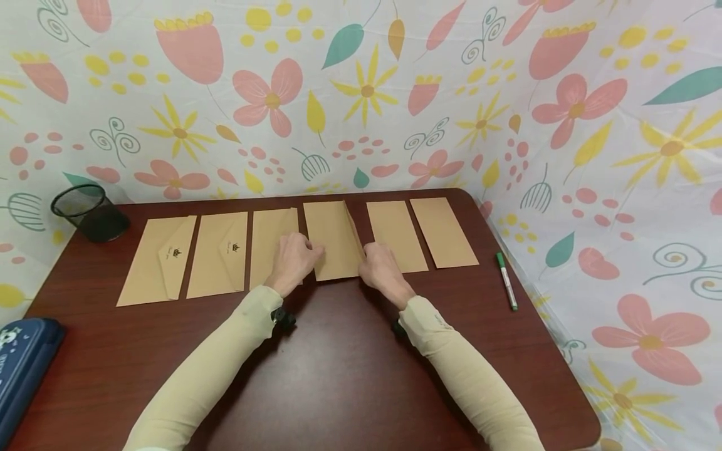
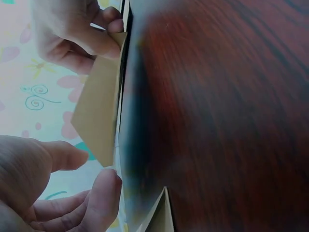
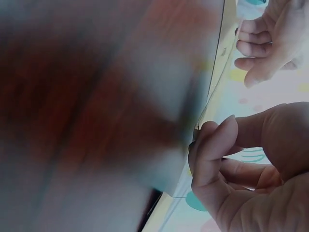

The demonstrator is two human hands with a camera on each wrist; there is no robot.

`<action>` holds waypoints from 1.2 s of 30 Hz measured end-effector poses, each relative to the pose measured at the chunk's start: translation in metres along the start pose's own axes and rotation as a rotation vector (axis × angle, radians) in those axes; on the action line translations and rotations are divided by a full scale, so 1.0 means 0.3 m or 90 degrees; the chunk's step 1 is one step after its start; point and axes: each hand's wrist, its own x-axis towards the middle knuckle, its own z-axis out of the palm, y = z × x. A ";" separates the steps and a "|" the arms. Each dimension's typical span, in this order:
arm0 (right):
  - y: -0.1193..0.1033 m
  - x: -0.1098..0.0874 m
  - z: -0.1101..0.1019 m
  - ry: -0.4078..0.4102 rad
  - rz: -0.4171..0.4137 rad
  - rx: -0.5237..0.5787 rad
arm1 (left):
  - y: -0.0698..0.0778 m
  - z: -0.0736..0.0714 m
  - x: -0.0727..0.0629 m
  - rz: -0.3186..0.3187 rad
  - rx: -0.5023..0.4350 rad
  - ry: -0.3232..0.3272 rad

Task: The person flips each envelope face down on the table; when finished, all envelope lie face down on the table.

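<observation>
Several kraft-paper envelopes lie in a row on the table. The right hand (image 1: 383, 269) pinches the right edge of a middle envelope (image 1: 333, 244), near its lower corner. A pointed flap (image 2: 94, 111) stands up from that edge in the left wrist view. Beside the same envelope's left edge is the left hand (image 1: 293, 260). Its thumb and fingers are apart with nothing between them, and it partly covers a neighbouring envelope (image 1: 264, 244). Two envelopes at the left, one far left (image 1: 143, 263) and another (image 1: 209, 257), have flaps folded over showing a small dark crown print.
Two plain envelopes, one nearer (image 1: 395, 225) and one farther right (image 1: 442, 232), lie right of the hands. A green-capped marker (image 1: 506, 282) rests near the right edge. On the left are a black mesh cup (image 1: 93, 216) and a blue case (image 1: 28, 363). Patterned cloth (image 1: 361, 125) borders the table.
</observation>
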 end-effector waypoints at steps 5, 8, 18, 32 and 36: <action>0.014 -0.011 -0.006 0.006 -0.008 0.014 | 0.057 -0.036 -0.040 -0.019 0.012 0.031; -0.035 -0.069 -0.063 0.006 -0.008 0.030 | 0.054 -0.033 -0.040 -0.024 -0.005 0.025; -0.135 -0.190 -0.174 0.022 -0.008 0.056 | 0.022 -0.005 -0.024 -0.094 -0.198 -0.025; -0.125 -0.218 -0.173 0.042 -0.036 0.093 | 0.052 -0.042 -0.041 -0.189 -0.383 -0.138; -0.129 -0.233 -0.176 0.052 -0.048 0.099 | 0.052 -0.045 -0.042 -0.189 -0.399 -0.143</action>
